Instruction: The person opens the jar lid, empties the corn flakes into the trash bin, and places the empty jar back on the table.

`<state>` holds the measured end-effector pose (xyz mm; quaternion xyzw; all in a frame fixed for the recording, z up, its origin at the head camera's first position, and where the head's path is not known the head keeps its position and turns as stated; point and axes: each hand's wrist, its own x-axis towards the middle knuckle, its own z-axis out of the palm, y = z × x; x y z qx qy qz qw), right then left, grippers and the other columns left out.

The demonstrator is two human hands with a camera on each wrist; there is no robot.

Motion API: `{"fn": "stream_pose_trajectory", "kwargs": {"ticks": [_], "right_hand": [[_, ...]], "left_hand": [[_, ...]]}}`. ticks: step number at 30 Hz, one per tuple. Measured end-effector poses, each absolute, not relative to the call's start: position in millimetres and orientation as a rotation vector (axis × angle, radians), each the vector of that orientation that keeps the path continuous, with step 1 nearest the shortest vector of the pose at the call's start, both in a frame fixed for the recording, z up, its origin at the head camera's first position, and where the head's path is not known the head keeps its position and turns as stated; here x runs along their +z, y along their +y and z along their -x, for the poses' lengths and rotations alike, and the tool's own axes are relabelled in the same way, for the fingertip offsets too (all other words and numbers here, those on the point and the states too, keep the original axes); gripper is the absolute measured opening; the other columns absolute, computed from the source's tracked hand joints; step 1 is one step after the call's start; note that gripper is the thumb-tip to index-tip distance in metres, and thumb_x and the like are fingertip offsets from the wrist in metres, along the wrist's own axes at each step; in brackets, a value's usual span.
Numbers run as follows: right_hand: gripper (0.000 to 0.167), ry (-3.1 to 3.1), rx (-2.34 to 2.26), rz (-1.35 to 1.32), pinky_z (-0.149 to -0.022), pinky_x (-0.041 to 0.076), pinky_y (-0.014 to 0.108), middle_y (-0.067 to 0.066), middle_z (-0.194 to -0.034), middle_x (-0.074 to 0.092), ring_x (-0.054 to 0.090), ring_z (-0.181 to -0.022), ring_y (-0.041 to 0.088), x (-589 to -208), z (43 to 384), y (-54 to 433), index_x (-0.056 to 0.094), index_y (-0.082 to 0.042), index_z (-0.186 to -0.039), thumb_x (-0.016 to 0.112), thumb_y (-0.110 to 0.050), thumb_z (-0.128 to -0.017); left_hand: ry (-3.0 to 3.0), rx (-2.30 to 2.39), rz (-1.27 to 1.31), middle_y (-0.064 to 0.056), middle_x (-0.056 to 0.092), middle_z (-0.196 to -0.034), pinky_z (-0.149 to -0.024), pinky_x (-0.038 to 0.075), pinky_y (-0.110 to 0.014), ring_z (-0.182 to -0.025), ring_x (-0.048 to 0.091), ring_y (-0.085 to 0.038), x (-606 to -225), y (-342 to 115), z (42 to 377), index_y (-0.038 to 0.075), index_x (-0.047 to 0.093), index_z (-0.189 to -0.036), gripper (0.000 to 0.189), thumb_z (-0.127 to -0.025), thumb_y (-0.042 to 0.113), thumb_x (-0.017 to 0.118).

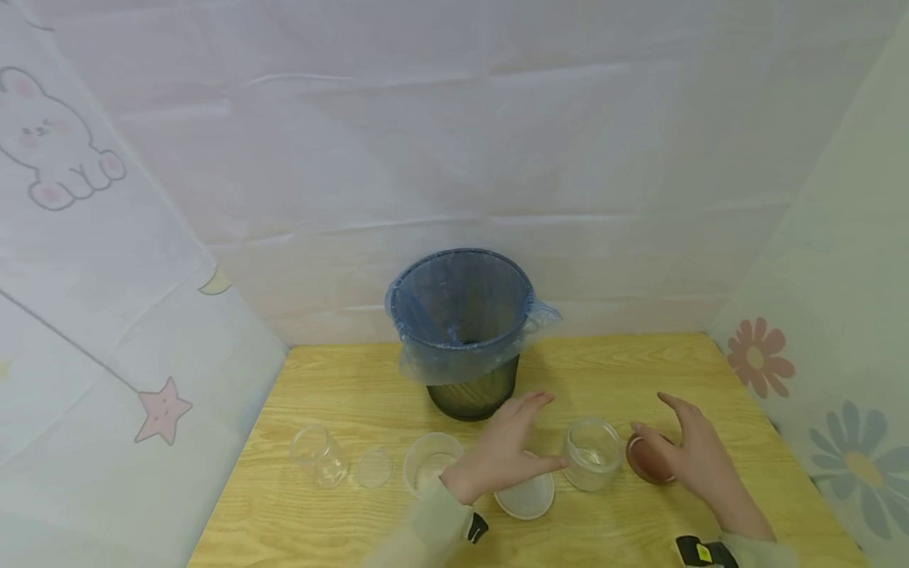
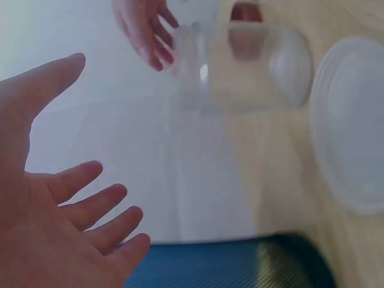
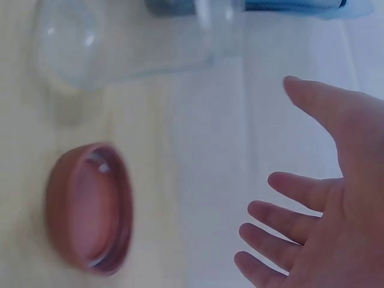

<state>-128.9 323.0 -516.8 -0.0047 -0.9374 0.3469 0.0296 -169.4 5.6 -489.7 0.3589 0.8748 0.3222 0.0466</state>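
Observation:
A clear jar stands on the table between my two hands. My left hand hovers to its left with thumb and fingers spread, the thumb overlapping the jar's edge in the head view. Below that hand lies a round whitish lid. To the jar's right is a reddish-brown screw lid, its hollow side showing. My right hand is raised over this lid, partly covering it in the head view, fingers straight and apart. Both wrist views show palms with nothing in them.
A dark bin lined with a blue plastic bag stands at the back against the wall covering. Left of my left hand sit a clear tub, a small clear disc lid and a clear cylindrical container, all on the wooden table.

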Motion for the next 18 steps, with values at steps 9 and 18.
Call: {"fn": "stream_pose_trajectory", "kwargs": {"ticks": [9,18], "right_hand": [[0.074,-2.739,0.994,-0.146,-0.095,0.032,0.075,0.035,-0.148,0.038,0.034,-0.131,0.058,-484,140,300,0.036,0.005,-0.153,0.065,-0.039,-0.100],[0.072,-2.672,0.961,-0.241,-0.099,0.028,0.077,0.031,-0.152,0.036,0.031,-0.135,0.058,-467,148,291,0.038,0.000,-0.154,0.068,-0.036,-0.099]], "left_hand": [[2.828,1.104,-1.112,-0.008,0.045,-0.153,-0.114,0.033,-0.053,-0.142,0.039,-0.027,-446,-68,161,0.013,0.049,-0.149,0.074,-0.089,0.043,0.079],[3.106,1.151,-0.926,-0.010,0.053,-0.148,-0.112,0.035,-0.054,-0.137,0.046,-0.031,-404,-140,152,0.011,0.053,-0.147,0.069,-0.089,0.038,0.080]]}}
